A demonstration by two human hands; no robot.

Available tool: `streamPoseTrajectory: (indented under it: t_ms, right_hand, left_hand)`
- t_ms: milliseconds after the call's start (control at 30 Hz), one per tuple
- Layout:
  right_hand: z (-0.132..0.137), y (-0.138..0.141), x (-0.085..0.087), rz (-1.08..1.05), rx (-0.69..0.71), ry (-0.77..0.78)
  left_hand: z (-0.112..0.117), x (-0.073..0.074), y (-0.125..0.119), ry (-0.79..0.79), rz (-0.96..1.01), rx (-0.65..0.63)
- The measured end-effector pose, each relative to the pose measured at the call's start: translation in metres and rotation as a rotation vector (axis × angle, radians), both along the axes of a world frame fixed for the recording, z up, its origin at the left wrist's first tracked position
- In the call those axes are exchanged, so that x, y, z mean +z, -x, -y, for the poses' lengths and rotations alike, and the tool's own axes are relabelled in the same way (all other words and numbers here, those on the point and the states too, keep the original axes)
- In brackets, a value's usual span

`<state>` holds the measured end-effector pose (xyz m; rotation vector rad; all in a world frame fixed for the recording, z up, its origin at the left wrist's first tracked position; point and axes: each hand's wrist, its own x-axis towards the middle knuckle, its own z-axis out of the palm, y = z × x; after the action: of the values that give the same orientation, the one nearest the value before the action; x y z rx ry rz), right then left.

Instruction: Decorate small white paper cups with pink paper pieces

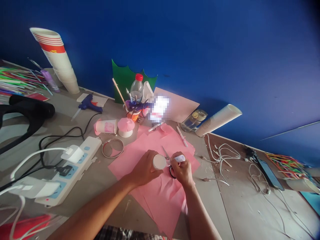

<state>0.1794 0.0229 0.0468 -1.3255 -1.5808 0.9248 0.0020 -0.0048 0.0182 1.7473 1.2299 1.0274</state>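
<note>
Over the pink paper (160, 206), your left hand (143, 168) is clasping a white cup (159, 162) while your right hand (182, 170) is gripping scissors (172, 173); slipping blades (165, 153) risk nicking your left hand.

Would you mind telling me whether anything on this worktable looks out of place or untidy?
Two things stand out: the stack of white paper cups lies on its side by the blue wall, and loose white wires and small scraps are strewn over the table to the right of the pink paper.
</note>
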Motion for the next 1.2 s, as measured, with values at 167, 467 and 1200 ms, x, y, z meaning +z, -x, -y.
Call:
streamPoseTrajectory:
  t_ms: [167, 467, 1200]
  right_hand:
    - [0.001, -0.002, -0.009, -0.230, -0.037, 0.016]
    - [0.000, 0.003, -0.007, -0.101, 0.048, -0.018]
    - [-0.005, -0.003, -0.011, -0.008, -0.040, -0.114]
  left_hand:
    - [-0.001, -0.004, 0.000, -0.004, 0.007, -0.013]
    - [-0.001, -0.008, -0.002, 0.011, 0.006, -0.003]
    - [0.000, -0.010, -0.001, -0.024, 0.026, 0.005]
